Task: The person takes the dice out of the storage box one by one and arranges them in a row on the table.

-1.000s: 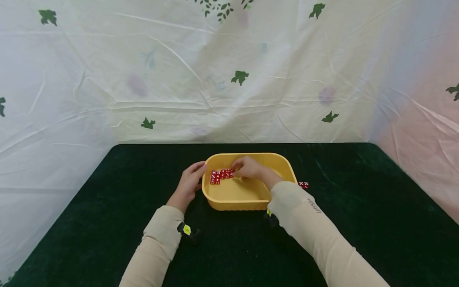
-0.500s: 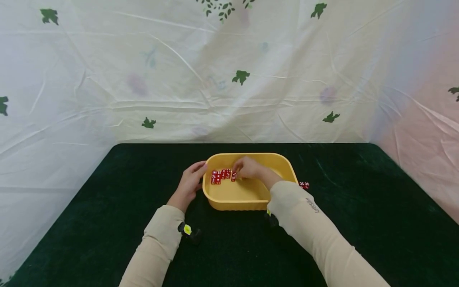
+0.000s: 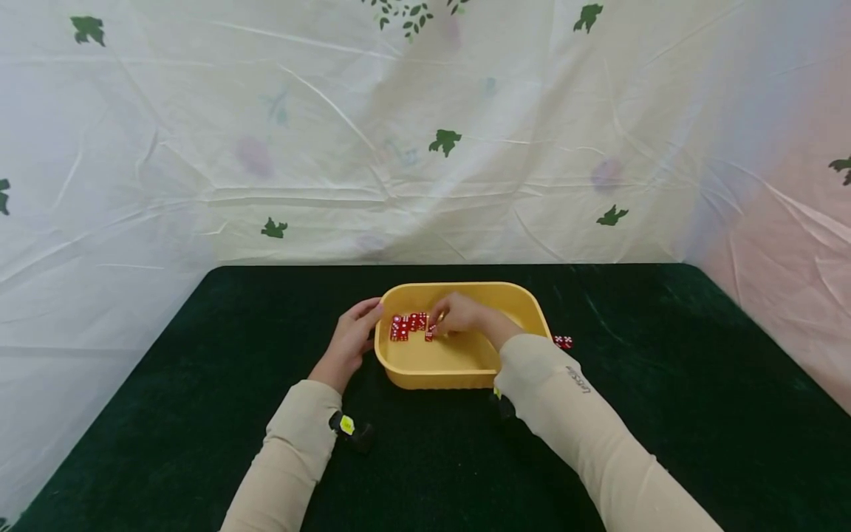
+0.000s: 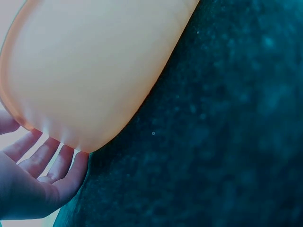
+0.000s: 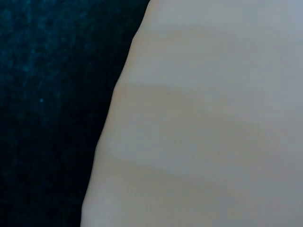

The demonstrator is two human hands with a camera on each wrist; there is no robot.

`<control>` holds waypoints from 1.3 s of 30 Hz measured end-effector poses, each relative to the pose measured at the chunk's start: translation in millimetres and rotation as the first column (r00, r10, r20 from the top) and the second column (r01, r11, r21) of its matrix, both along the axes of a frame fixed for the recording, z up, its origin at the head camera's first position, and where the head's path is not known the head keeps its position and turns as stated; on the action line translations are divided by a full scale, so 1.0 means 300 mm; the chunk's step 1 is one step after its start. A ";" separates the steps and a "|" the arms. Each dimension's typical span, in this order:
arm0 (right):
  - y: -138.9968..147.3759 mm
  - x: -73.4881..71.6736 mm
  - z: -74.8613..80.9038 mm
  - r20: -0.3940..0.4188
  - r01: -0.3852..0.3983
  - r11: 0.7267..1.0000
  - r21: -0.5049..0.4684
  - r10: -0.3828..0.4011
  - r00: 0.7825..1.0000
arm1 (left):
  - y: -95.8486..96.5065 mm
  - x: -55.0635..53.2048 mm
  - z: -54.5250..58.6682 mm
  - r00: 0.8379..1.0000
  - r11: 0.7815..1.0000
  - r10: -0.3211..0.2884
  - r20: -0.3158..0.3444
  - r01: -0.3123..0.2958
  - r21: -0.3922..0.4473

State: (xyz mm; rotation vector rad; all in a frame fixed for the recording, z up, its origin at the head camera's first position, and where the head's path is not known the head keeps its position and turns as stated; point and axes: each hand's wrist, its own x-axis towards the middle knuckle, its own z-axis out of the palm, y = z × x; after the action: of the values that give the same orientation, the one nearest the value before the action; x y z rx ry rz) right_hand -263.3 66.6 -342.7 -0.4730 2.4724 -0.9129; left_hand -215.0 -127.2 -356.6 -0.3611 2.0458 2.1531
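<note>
In the head view, a yellow plastic tub (image 3: 445, 380) holds several red dice (image 3: 401, 327) with white pips, grouped at its left end. My left hand (image 3: 350, 336) is at the tub's left end; in the left wrist view its fingertips (image 4: 66, 149) rest against the outer wall. Inside the tub, my right hand (image 3: 457, 313) pinches at a red die (image 3: 429, 335) just right of the group. Its fingers partly cover that die. The right wrist view shows only the tub's blurred outer wall (image 5: 189, 123) and dark cloth.
A dark green cloth (image 3: 425, 458) covers the table. More red dice (image 3: 563, 342) lie outside the tub, close to its right side and partly hidden by it. A pale curtain with leaf prints (image 3: 319, 148) hangs behind.
The right hand has drawn slightly toward the near side, and the die at its fingertips now sits a little lower, apart from the group. The left hand stays at the tub's end.
</note>
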 end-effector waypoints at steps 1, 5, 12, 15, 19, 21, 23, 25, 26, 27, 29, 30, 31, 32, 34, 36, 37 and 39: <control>-0.001 -0.001 0.000 0.001 0.000 1.000 -0.001 0.000 1.000 | 0.000 0.000 0.000 1.000 1.000 0.001 -0.002 -0.001 0.000; -0.001 -0.003 0.003 -0.001 0.001 1.000 -0.019 -0.001 1.000 | 0.000 -0.001 -0.001 1.000 1.000 0.005 -0.008 -0.004 0.002; 0.011 -0.001 0.018 -0.050 -0.028 0.996 -0.082 0.024 0.998 | 0.006 0.004 -0.001 1.000 1.000 0.002 0.001 -0.002 -0.007; 0.021 0.002 0.031 -0.033 -0.013 0.994 -0.105 0.010 0.999 | 0.010 0.004 0.001 1.000 1.000 -0.002 -0.007 0.002 -0.008; 0.035 0.004 0.057 -0.027 0.005 0.993 -0.122 -0.008 1.000 | 0.011 0.003 0.002 1.000 1.000 -0.004 -0.011 0.004 -0.002; 0.039 0.005 0.073 -0.048 0.001 0.993 -0.120 -0.006 0.999 | 0.009 0.003 0.002 1.000 1.000 -0.001 -0.008 0.001 -0.002; 0.045 0.006 0.089 -0.069 0.002 0.993 -0.122 -0.010 0.998 | 0.007 0.003 0.001 1.000 1.000 0.002 -0.007 -0.002 -0.003; 0.054 0.006 0.104 -0.094 0.000 0.992 -0.127 -0.012 0.996 | 0.005 0.003 0.000 1.000 1.000 0.003 -0.006 -0.003 -0.003; 0.061 0.007 0.111 -0.099 0.007 0.992 -0.127 -0.019 0.995 | 0.005 0.004 0.000 1.000 1.000 0.004 -0.004 -0.004 -0.001; 0.068 0.007 0.117 -0.106 0.005 0.991 -0.131 -0.019 0.994 | 0.004 0.004 0.000 1.000 1.000 0.005 -0.003 -0.005 0.002; 0.086 0.008 0.129 -0.112 0.003 0.990 -0.140 -0.019 0.994 | 0.004 0.005 -0.001 1.000 1.000 0.005 0.000 -0.005 0.005; 0.096 0.009 0.135 -0.116 -0.002 0.990 -0.142 -0.015 0.993 | 0.004 0.005 -0.001 1.000 1.000 0.006 0.002 -0.006 0.005; 0.107 0.010 0.141 -0.118 -0.005 0.989 -0.144 -0.013 0.993 | 0.005 0.005 -0.001 1.000 1.000 0.006 0.003 -0.006 0.005; 0.118 0.011 0.147 -0.120 -0.009 0.989 -0.146 -0.008 0.993 | 0.005 0.005 0.000 1.000 1.000 0.007 0.005 -0.007 0.005; 0.141 0.013 0.161 -0.117 -0.011 0.988 -0.153 -0.007 0.993 | 0.005 0.005 0.000 1.000 1.000 0.005 0.003 -0.005 0.002; 0.164 0.016 0.177 -0.106 -0.003 0.987 -0.160 -0.014 0.994 | 0.005 0.005 0.001 1.000 1.000 0.003 0.000 -0.003 0.000; 0.176 0.017 0.185 -0.101 0.000 0.987 -0.163 -0.017 0.995 | 0.004 0.005 0.001 1.000 1.000 0.002 -0.002 -0.002 0.000; 0.200 0.020 0.200 -0.094 0.007 0.986 -0.165 -0.022 0.995 | 0.003 0.005 0.002 1.000 1.000 0.000 -0.006 0.000 -0.002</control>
State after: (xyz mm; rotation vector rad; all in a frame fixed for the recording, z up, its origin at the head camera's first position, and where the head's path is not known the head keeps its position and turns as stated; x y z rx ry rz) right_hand -257.2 126.6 -282.6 -0.5669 2.4997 -1.1310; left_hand -213.5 -126.2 -356.1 -0.3559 2.0517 2.1545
